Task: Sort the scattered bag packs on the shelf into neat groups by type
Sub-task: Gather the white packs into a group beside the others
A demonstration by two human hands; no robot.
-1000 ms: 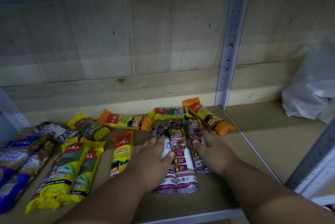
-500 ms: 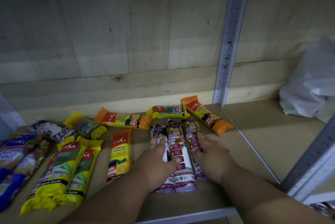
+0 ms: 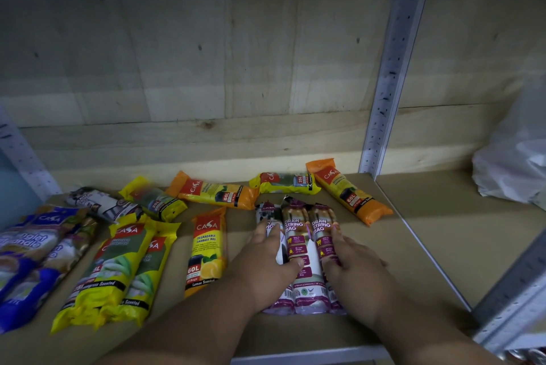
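Three purple-and-white draw string bag packs (image 3: 300,249) lie side by side at the shelf's front centre. My left hand (image 3: 267,264) presses flat on the left pack and my right hand (image 3: 353,261) rests against the right pack, squeezing the three together. An orange 60L pack (image 3: 208,249) lies upright to their left. Two yellow packs (image 3: 118,270) lie together further left, and blue handle-bag packs (image 3: 26,255) sit at the far left. Behind are a white-purple pack (image 3: 100,203), a small yellow pack (image 3: 155,199), two orange packs (image 3: 215,193) (image 3: 350,191) and a yellow 25L pack (image 3: 285,183).
The wooden shelf board (image 3: 393,261) has a metal front edge (image 3: 310,355). A perforated metal upright (image 3: 384,92) divides this bay from the one on the right, where a white plastic bag (image 3: 514,163) lies. Plywood backs the shelf.
Both hands have stayed on the draw string packs, pressing them closer together. The view has shifted slightly; the other packs have not moved.
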